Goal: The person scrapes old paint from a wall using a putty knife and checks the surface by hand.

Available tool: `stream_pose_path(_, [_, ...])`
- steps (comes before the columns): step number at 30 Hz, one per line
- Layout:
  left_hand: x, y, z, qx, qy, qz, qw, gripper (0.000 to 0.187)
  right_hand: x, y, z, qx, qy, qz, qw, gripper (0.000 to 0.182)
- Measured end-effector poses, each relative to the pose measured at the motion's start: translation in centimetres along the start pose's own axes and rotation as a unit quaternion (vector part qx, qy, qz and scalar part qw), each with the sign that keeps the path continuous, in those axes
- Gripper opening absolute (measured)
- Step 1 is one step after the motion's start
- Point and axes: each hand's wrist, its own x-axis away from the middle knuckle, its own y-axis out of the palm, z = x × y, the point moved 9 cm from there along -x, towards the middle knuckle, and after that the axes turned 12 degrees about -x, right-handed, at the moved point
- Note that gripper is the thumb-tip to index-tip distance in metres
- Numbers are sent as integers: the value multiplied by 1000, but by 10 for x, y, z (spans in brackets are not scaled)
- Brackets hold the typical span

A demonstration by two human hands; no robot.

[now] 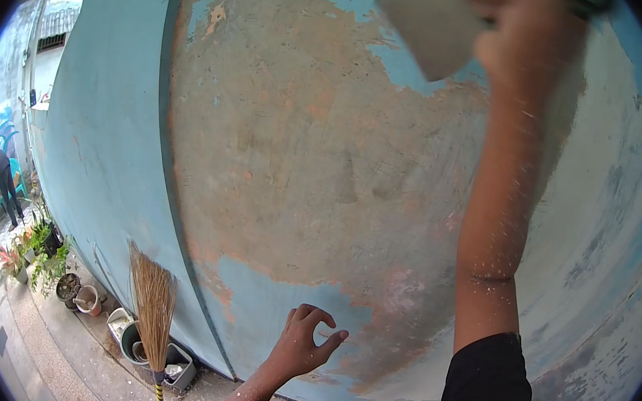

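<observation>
A: Where's the scraper (427, 33)?
B: Up high, its flat grey blade flaring in front of the wall (311, 138); I can't tell whether the edge touches. The right hand (528, 43), blurred, is wrapped round its other end.
A: And the left hand (305, 346)?
B: Low by the wall, empty, thumb and finger curved into a gapped ring.
A: The surface?
B: Rough grey-brown, orangey where it meets ragged blue paint (273, 292).
A: Beyond?
B: A bristly broom (150, 292) beside tubs (184, 377), potted plants (45, 255) on paving (45, 336), a stooping person (5, 174).
</observation>
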Motion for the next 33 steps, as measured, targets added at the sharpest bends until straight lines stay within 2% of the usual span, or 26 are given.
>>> stream_pose_path(1, [-1, 1, -3, 2, 0, 1, 1000, 28, 1, -6, 13, -2, 2, 1, 1000, 24])
stream_pose_path(3, [6, 6, -4, 10, -7, -8, 1000, 28, 9, -27, 48, 108, 44, 59, 991, 37])
stream_pose_path(6, [2, 5, -2, 3, -14, -5, 1000, 28, 21, -19, 61, 37, 60, 64, 995, 34])
stream_pose_path(7, [3, 5, -2, 2, -14, -5, 1000, 28, 19, -14, 44, 37, 59, 65, 995, 34])
stream_pose_path(9, [2, 7, -3, 20, -16, -19, 999, 27, 7, 15, -11, 56, -17, -34, 998, 23])
stream_pose_path(10, [-2, 7, -5, 20, -15, -18, 1000, 27, 4, 7, -4, 56, -17, -34, 998, 23])
stream_pose_path(12, [-3, 12, -10, 9, -17, -16, 1000, 26, 6, -19, 15, 122, -7, 49, 991, 24])
stream_pose_path(15, [-11, 6, 0, 9, 13, 16, 1000, 25, 17, -16, 36, 100, 11, 82, 992, 31])
stream_pose_path(17, [-21, 9, 1, 20, 22, 7, 1000, 25, 12, -9, 13, 123, 44, 62, 990, 32])
stream_pose_path(19, [-37, 16, -1, 34, 32, 5, 999, 25, 2, 10, -38, 164, -119, -112, 973, 28])
stream_pose_path(20, [-44, 17, -3, 18, 44, 23, 999, 25, 3, 7, -31, 165, -120, -114, 972, 28])
stream_pose_path(23, [-39, 20, 2, -8, 51, 41, 998, 27, 10, -38, 29, 96, 28, 66, 993, 32])
stream_pose_path(25, [-41, 20, 7, -18, 56, 55, 997, 28, 15, -30, 21, 100, 13, 82, 992, 34])
stream_pose_path(27, [-40, 22, 8, -45, 55, 62, 996, 30, 7, -28, 4, 125, -26, 1, 992, 33])
stream_pose_path(29, [-41, 25, 12, -53, 52, 58, 996, 30, -3, -52, -19, 78, -64, 70, 992, 36])
stream_pose_path(31, [-39, 26, 11, -60, 40, 52, 996, 31, 11, -62, 17, 122, 63, 185, 973, 44])
stream_pose_path(32, [-39, 27, 10, -56, 37, 40, 997, 31, 15, -53, 19, 124, 64, 186, 973, 44])
stream_pose_path(33, [-40, 28, 9, -50, 34, 32, 998, 31, 15, -35, 29, 107, 100, 128, 981, 44])
